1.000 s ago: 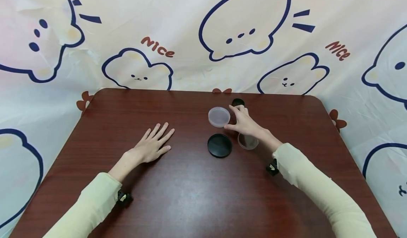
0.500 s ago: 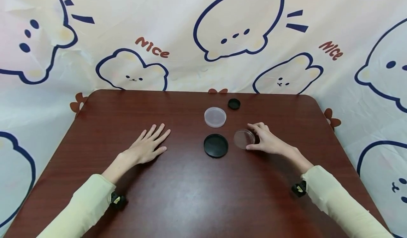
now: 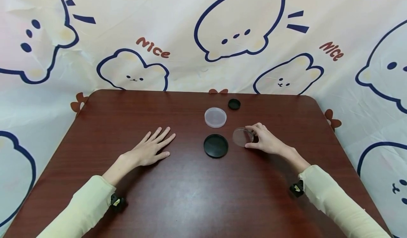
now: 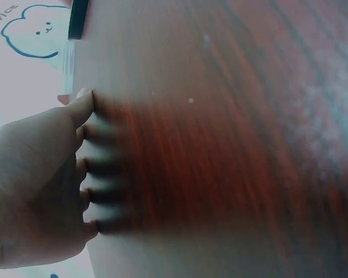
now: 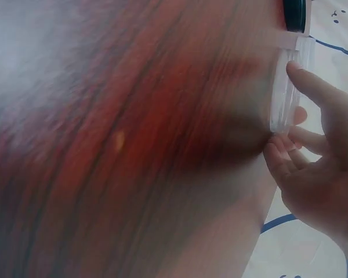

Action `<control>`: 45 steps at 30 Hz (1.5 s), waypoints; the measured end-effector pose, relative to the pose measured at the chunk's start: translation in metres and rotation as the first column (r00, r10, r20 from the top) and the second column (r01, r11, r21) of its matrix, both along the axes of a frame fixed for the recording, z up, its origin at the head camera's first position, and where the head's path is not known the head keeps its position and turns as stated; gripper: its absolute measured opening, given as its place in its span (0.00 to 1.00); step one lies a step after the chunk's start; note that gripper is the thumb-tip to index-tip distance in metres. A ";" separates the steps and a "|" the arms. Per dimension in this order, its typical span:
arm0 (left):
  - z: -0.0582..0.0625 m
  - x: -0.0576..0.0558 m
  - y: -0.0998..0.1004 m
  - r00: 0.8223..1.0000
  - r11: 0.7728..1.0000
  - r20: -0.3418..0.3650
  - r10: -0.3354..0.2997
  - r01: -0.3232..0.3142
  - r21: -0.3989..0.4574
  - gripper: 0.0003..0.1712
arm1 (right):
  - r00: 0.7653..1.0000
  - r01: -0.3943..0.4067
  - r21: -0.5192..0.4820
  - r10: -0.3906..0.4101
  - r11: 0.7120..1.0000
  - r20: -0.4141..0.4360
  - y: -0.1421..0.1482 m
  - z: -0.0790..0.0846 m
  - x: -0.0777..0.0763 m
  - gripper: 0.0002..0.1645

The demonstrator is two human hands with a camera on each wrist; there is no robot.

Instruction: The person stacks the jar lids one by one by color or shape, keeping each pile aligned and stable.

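My right hand (image 3: 265,139) grips the right side of a clear petri dish (image 3: 241,137), thumb at the near edge and fingers at the far edge. In the right wrist view, the clear dish (image 5: 282,95) shows edge-on between thumb and fingers; I cannot tell whether it touches the table. Just left of it lies a larger black round shallow lid (image 3: 216,146). Behind that lid sits a frosted whitish round dish (image 3: 215,117). My left hand (image 3: 148,150) rests palm down on the table with its fingers spread straight, holding nothing.
A small black round cap (image 3: 234,104) lies near the far edge of the brown wooden table (image 3: 190,195). Behind and beside the table hangs a pale cloth (image 3: 184,19) with cartoon outlines.
My right hand came back from near the small black cap to the clear petri dish and took hold of its edge. The dish then shifted slightly left. My left hand barely moved.
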State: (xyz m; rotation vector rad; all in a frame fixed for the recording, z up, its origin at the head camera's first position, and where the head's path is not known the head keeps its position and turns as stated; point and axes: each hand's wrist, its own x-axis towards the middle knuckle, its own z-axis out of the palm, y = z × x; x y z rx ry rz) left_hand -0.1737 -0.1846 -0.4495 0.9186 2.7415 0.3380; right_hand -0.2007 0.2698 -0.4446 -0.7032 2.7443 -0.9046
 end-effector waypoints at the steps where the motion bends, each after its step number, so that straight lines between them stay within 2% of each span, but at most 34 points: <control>1: 0.000 0.000 0.000 1.000 1.000 0.000 0.000 0.000 -0.003 0.38 | 0.999 0.025 -0.021 -0.024 0.999 0.021 -0.001 0.000 -0.004 0.39; 5: 0.002 0.001 -0.002 1.000 1.000 0.007 -0.003 0.003 -0.005 0.38 | 0.987 0.143 -0.086 -0.136 0.986 0.089 -0.015 0.005 -0.021 0.39; 7: 0.002 0.001 -0.003 1.000 1.000 0.006 -0.004 0.004 -0.003 0.38 | 0.982 0.173 -0.094 -0.164 0.980 0.094 -0.027 0.008 -0.028 0.40; 14: 0.001 0.001 -0.001 1.000 1.000 -0.009 -0.013 0.013 0.006 0.38 | 0.989 0.145 -0.104 -0.144 0.984 0.019 -0.068 0.013 -0.046 0.42; 21: -0.001 -0.002 -0.002 1.000 1.000 -0.017 -0.011 0.012 0.013 0.39 | 0.990 0.132 -0.049 -0.135 0.990 -0.050 -0.093 0.013 -0.061 0.41; 28: -0.004 0.001 -0.003 0.999 1.000 -0.047 -0.014 0.015 0.014 0.39 | 0.991 0.114 -0.005 -0.114 0.993 -0.064 -0.106 0.012 -0.064 0.41; 39: -0.004 0.002 -0.001 0.998 0.999 -0.064 -0.021 0.023 0.022 0.38 | 0.993 0.092 -0.019 -0.094 0.996 -0.077 -0.108 0.009 -0.062 0.42; 45: -0.004 0.003 -0.001 0.998 1.000 -0.064 -0.017 0.019 0.025 0.38 | 0.995 0.088 -0.014 -0.088 0.996 -0.046 -0.108 0.009 -0.063 0.41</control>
